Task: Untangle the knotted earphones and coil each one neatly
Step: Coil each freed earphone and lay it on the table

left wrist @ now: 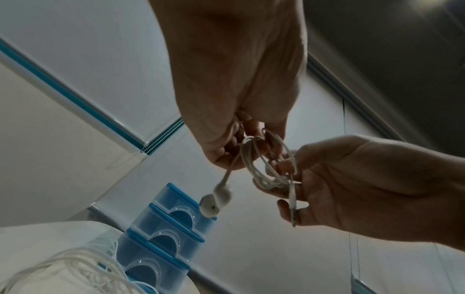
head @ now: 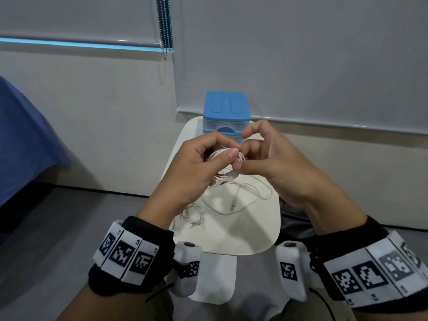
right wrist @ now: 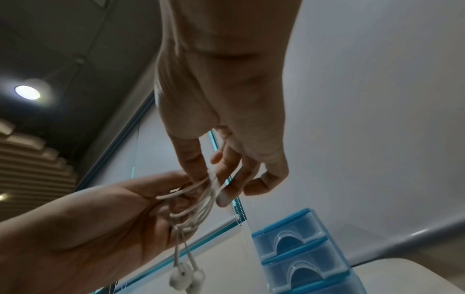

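While both hands (head: pixel 196 165) pinch coiled earphones (head: pixel 225 165), L4, L5 wristband (head: pixel 129 251)

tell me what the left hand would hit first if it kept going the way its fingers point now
Likely the right hand: the left hand points at it across the earphone coil both pinch. Past that stands the blue drawer box, though depth is unclear.
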Action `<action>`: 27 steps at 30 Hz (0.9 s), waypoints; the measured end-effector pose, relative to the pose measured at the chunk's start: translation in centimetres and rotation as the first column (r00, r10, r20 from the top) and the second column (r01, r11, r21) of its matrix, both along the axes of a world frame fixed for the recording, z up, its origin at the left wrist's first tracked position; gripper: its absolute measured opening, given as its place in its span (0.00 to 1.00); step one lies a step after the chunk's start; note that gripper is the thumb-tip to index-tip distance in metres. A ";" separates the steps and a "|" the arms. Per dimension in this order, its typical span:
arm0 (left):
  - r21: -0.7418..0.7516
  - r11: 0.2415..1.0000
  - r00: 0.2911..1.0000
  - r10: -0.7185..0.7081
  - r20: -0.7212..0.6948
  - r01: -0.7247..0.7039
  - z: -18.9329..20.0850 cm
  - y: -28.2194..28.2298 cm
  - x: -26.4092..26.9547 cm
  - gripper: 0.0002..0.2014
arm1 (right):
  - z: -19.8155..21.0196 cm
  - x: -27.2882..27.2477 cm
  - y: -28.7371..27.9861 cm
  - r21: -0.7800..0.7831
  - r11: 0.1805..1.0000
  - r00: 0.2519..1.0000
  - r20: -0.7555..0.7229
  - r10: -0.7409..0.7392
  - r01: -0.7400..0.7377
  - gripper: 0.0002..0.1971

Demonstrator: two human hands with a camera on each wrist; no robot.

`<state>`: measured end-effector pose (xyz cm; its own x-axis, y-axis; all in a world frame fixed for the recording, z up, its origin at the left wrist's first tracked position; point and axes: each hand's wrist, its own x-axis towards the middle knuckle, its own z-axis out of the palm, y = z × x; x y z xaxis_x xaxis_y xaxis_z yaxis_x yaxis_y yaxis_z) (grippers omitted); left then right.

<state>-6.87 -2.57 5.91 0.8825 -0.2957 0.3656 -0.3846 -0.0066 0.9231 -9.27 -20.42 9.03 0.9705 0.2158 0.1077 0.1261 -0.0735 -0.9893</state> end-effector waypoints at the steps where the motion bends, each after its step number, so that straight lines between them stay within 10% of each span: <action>1: 0.019 1.000 1.000 0.017 0.008 -0.017 0.0 -0.1 0.2 0.03 | 0.0 0.0 0.1 -0.116 0.992 0.996 0.074 -0.047 0.055 0.22; 7: 0.057 0.993 0.995 0.099 0.017 -0.099 -0.4 -0.7 0.9 0.03 | -0.5 -0.2 0.7 -0.437 0.848 0.930 0.334 -0.156 0.299 0.18; 27: 0.038 0.971 0.970 0.238 -0.043 -0.236 -0.5 -1.2 0.5 0.06 | -2.8 -0.2 0.1 -0.416 0.797 0.804 0.577 -0.139 0.437 0.10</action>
<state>-6.33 -3.73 5.37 0.9448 -0.0872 0.3158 -0.3248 -0.1229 0.9378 -9.42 -20.28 6.25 0.8317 0.0999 0.5462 0.4672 -0.6574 -0.5913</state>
